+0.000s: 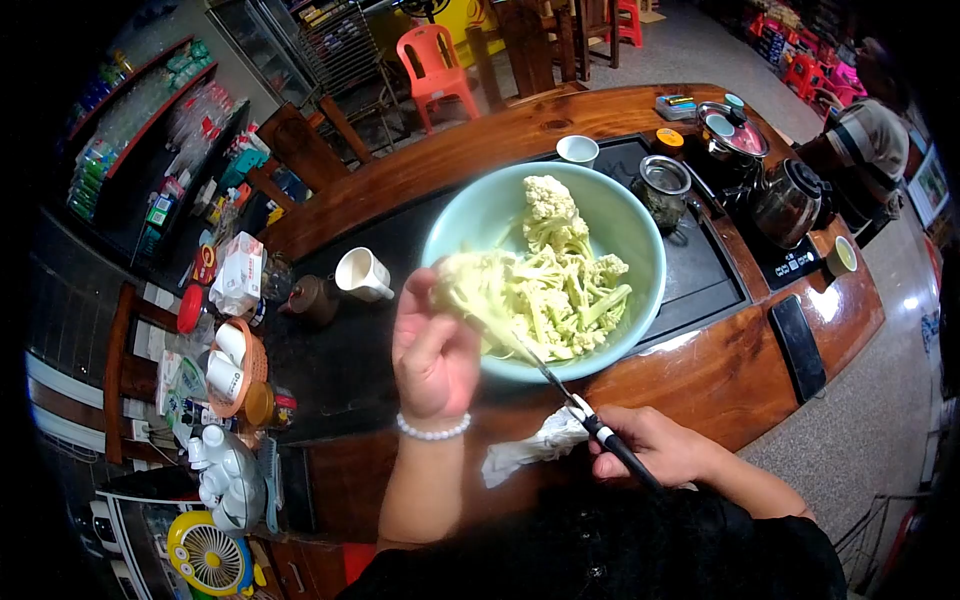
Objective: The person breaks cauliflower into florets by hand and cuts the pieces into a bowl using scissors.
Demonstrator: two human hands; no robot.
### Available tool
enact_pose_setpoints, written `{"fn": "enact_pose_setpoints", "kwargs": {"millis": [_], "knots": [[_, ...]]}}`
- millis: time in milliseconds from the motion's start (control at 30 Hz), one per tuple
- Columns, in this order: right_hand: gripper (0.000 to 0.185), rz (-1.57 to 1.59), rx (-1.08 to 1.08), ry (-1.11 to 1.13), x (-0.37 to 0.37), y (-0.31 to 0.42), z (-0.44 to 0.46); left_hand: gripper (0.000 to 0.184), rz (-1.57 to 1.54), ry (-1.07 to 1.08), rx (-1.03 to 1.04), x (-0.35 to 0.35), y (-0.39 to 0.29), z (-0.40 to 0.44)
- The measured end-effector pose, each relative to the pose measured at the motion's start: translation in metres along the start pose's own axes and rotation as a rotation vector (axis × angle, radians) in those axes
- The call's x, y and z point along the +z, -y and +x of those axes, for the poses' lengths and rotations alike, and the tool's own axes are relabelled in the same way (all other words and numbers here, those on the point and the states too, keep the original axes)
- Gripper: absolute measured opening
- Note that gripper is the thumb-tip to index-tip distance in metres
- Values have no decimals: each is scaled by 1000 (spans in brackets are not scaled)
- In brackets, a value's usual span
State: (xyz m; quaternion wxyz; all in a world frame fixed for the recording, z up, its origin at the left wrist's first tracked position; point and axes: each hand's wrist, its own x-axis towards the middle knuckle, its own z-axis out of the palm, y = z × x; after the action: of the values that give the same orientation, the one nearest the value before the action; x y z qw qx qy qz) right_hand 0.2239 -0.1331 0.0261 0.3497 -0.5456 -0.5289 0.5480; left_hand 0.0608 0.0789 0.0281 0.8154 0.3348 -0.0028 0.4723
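My left hand [436, 355], a white bead bracelet at its wrist, is closed on a pale cauliflower piece [480, 290] over the left rim of a light green bowl [645, 225]. Cut cauliflower florets [570, 280] lie inside the bowl. My right hand [645, 445] grips the black handle of a knife-like tool [625, 455]. Its narrow blade points up and left, the tip near the stem of the held piece. Whether the blade touches the stem is unclear. Crumpled white tissue [535, 448] lies on the table just left of my right hand.
Around the bowl on the wooden table [700, 390] are a white cup [578, 151], a white pitcher [363, 274], a glass jar [664, 190], a coffee pot [787, 205] and a phone [797, 347]. Another person [865, 140] is at the far right.
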Motion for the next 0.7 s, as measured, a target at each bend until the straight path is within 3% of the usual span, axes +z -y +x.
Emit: {"fn": "enact_pose_setpoints", "kwargs": {"millis": [700], "knots": [[52,-108,7,-98,0,8,0,46,27,31,-1,-3,-3,2]]}}
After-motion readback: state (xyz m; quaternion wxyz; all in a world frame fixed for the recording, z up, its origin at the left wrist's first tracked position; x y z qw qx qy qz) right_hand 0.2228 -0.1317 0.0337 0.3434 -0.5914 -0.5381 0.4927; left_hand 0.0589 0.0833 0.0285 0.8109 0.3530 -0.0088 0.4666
